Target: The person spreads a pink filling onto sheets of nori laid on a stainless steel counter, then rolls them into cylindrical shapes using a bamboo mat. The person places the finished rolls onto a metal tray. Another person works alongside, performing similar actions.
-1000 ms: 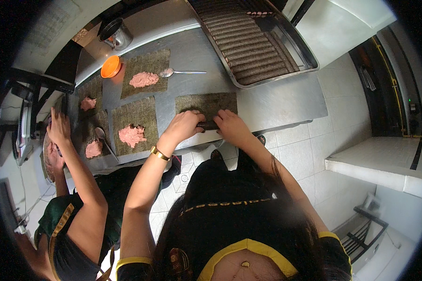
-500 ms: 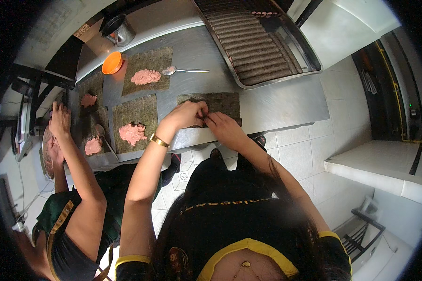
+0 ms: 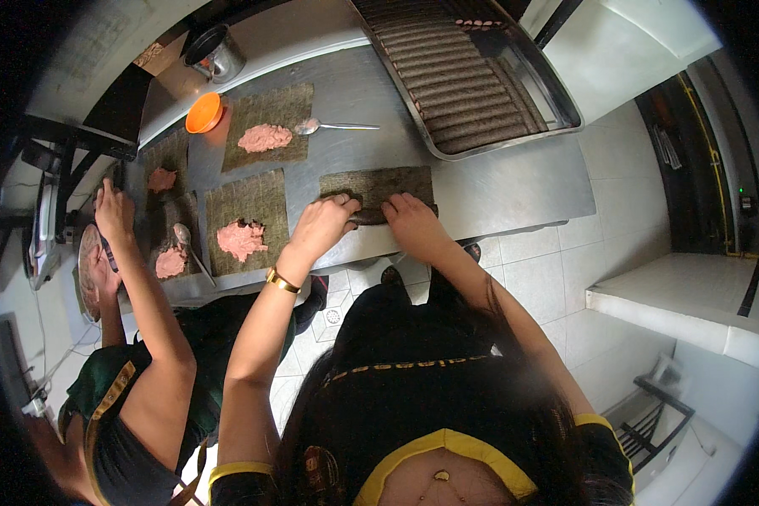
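Note:
In front of me a dark green seaweed sheet (image 3: 378,181) lies on the steel table, its near edge folded into a partial roll. My left hand (image 3: 325,223) grips the left part of that folded edge with curled fingers. Around the right part, my right hand (image 3: 415,223) has its fingers bent over the fold. A gap separates the two hands, and the dark roll shows between them. Whatever lies inside the fold is hidden. Just left of my left hand, another seaweed sheet (image 3: 267,198) carries a mound of pink paste (image 3: 242,242).
A deep metal tray (image 3: 472,80) of finished seaweed rolls stands at the back right. Further left are more sheets with pink paste, an orange bowl (image 3: 204,113), a spoon (image 3: 339,126) and a metal pot (image 3: 219,57). A co-worker's hand (image 3: 114,211) works beside a round dish at far left.
My hands have moved apart along the folded edge, from nearly touching at its middle to either side. The co-worker's hands have shifted slightly.

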The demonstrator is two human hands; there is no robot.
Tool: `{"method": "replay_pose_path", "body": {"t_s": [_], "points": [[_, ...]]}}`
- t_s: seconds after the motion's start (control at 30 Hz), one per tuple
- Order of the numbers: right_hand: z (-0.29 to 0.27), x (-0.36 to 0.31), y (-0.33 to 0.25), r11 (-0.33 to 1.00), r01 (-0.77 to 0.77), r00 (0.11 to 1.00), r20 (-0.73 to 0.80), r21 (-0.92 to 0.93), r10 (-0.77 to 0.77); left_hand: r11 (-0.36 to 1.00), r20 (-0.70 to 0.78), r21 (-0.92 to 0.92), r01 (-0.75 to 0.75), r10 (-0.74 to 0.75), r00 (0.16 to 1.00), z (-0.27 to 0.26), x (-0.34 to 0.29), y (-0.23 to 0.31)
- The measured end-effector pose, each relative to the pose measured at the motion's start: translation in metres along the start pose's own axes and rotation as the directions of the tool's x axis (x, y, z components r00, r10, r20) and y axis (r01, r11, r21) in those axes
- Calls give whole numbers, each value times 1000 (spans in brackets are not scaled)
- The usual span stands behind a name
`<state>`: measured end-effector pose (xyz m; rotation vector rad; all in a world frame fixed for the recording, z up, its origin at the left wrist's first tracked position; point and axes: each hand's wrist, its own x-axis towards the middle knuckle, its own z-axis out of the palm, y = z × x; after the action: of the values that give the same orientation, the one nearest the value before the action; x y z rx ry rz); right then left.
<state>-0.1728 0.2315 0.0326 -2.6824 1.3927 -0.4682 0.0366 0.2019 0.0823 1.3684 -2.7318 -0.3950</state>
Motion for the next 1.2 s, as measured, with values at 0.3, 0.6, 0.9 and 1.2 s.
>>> {"method": "replay_pose_path", "body": {"t_s": [0.3,0.6,0.9,1.2], "points": [[-17,-14,30,989,-121,984,140,81,109,997,4,-39,64,-64,998,-4,-4,4],[-23,-12,31,977,-148,984,125,156,129,966,86,-152,208,-196,977,-10,-6,-10],[-19,-1,3,982,171,973,-170,86,-154,973,37,-110,204,-201,979,-13,-5,-7],[2,11,-4,987,116,989,-106,111,-104,996,-99,-24,89,-91,991,-13,-6,-5]]}}
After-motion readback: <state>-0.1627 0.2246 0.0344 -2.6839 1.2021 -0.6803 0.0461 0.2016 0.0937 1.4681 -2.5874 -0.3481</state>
